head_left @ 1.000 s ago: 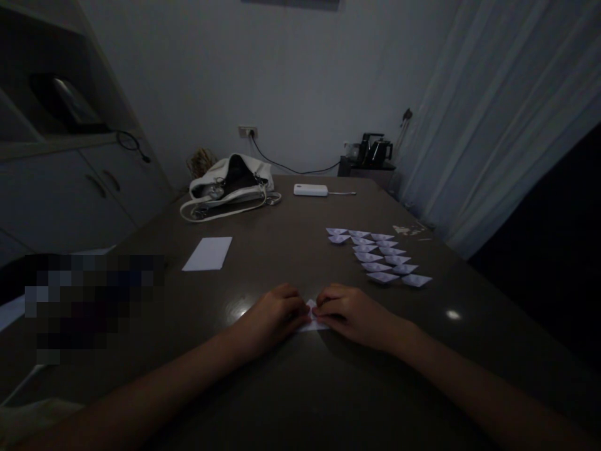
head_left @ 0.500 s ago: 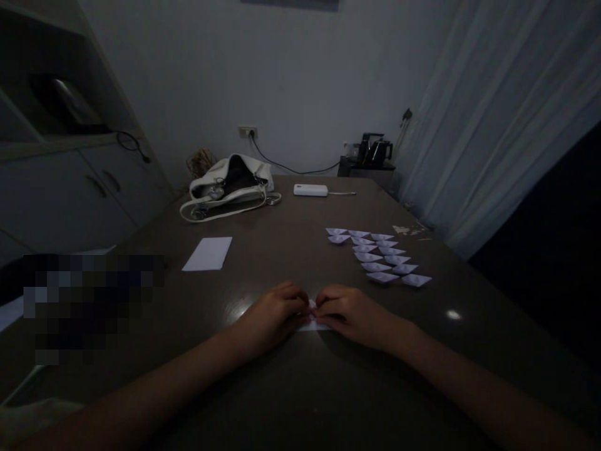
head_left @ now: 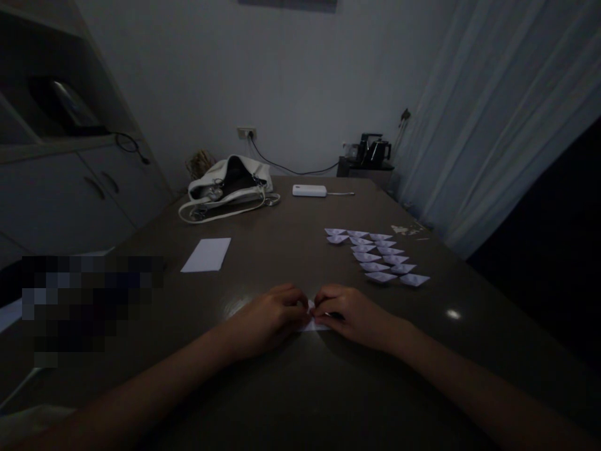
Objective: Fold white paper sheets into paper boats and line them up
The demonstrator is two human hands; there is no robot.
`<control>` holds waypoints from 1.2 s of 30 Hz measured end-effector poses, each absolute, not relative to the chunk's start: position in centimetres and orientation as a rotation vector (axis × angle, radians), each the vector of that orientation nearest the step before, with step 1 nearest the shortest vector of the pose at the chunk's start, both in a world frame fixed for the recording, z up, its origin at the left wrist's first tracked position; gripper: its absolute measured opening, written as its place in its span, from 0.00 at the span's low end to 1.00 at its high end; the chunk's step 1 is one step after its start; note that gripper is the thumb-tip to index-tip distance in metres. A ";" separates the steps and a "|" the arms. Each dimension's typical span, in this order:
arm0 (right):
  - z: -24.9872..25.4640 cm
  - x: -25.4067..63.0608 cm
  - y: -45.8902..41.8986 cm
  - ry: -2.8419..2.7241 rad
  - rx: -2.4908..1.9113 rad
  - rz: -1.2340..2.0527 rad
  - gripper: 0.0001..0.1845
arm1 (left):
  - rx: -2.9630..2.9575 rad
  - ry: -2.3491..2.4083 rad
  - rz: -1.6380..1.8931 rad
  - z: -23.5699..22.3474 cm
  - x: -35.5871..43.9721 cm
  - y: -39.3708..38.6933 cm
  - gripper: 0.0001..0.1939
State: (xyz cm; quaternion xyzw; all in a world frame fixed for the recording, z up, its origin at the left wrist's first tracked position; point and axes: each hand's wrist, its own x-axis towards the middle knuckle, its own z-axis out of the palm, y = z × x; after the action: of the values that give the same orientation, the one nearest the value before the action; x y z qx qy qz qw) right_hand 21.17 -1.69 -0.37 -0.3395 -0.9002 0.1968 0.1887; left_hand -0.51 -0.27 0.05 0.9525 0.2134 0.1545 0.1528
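Note:
A small folded sheet of white paper [head_left: 313,325] lies on the table between my two hands, partly hidden by the fingers. My left hand [head_left: 277,315] is closed on its left side, the fingertips pinching near the middle. From the other side my right hand [head_left: 350,314] pinches the same paper, thumb and fingers together, almost touching the left fingertips. Beyond my right hand stand several folded paper boats [head_left: 379,276] in slanting rows. To the left, past my left hand, rests a stack of white paper [head_left: 206,255].
A white handbag [head_left: 230,188] sits at the back left of the brown table [head_left: 282,401]. Near the far edge lies a white power bank [head_left: 309,191] with a short cable. A black kettle [head_left: 377,151] stands behind, and a pale curtain [head_left: 488,125] hangs at right.
The fingers have shifted slightly on the folded paper, which stays in the same place between both hands. The boats and the paper stack have not moved on the table.

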 end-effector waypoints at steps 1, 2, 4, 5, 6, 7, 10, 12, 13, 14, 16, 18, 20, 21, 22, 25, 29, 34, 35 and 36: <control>-0.4 21.2 -1.7 -2.528 -0.951 0.552 0.06 | 2.738 0.601 0.440 0.1 -0.5 -0.4 0.10; -0.4 21.2 -1.7 -2.523 -0.951 0.551 0.06 | 2.742 0.596 0.428 0.2 -0.4 -0.5 0.10; -0.5 21.1 -1.6 -2.515 -0.953 0.550 0.06 | 2.749 0.609 0.391 0.4 -0.4 -0.6 0.10; -0.6 21.1 -1.6 -2.514 -0.953 0.552 0.06 | 2.754 0.622 0.371 0.4 -0.4 -0.7 0.10; -0.6 21.1 -1.6 -2.513 -0.952 0.554 0.06 | 2.762 0.627 0.354 0.5 -0.4 -0.7 0.10; -0.7 21.1 -1.5 -2.512 -0.948 0.557 0.05 | 2.772 0.617 0.338 0.6 -0.3 -0.8 0.10; -0.8 21.2 -1.5 -2.514 -0.946 0.561 0.06 | 2.765 0.580 0.336 0.9 -0.3 -0.9 0.10; -0.7 21.2 -1.6 -2.515 -0.950 0.567 0.06 | 2.731 0.577 0.362 1.0 -0.2 -1.0 0.10; -0.6 21.2 -1.6 -2.517 -0.950 0.572 0.06 | 2.715 0.579 0.373 1.0 -0.2 -1.0 0.10; -0.5 21.3 -1.6 -2.518 -0.950 0.573 0.06 | 2.704 0.577 0.387 1.0 -0.2 -1.0 0.10; -0.3 21.3 -1.4 -2.509 -0.962 0.550 0.07 | 2.687 0.576 0.410 0.9 -0.2 -1.0 0.10; -0.3 21.3 -1.0 -2.481 -1.011 0.480 0.08 | 2.674 0.583 0.408 0.8 -0.2 -1.0 0.11; -0.4 21.2 -0.4 -2.444 -1.065 0.382 0.06 | 2.669 0.590 0.391 0.8 -0.2 -0.9 0.11; -0.5 21.1 -0.1 -2.436 -1.079 0.336 0.04 | 2.671 0.593 0.379 0.8 -0.2 -0.9 0.11; -0.6 21.0 0.2 -2.443 -1.084 0.298 0.03 | 2.674 0.597 0.367 0.9 -0.2 -0.9 0.11; -0.8 20.9 0.7 -2.512 -1.070 0.198 0.03 | 2.687 0.612 0.331 1.1 -0.1 -0.9 0.12; -0.8 20.9 0.8 -2.569 -1.074 0.019 0.05 | 2.713 0.618 0.315 1.2 0.0 -0.9 0.11; -1.0 20.7 0.7 -2.607 -1.032 -0.209 0.06 | 2.716 0.603 0.339 1.1 -0.1 -0.8 0.10; -1.1 20.6 0.6 -2.622 -1.013 -0.254 0.07 | 2.716 0.607 0.341 1.0 -0.1 -0.8 0.09; -1.2 20.6 0.6 -2.637 -0.993 -0.298 0.07 | 2.718 0.614 0.336 1.0 -0.1 -0.8 0.09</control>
State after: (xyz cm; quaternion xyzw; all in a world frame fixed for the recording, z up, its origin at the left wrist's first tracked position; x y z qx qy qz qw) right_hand 20.58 0.60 -1.21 -0.3463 -0.9197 -0.1039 0.1534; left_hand -0.10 -0.78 1.01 0.9549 0.2158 0.1180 0.1666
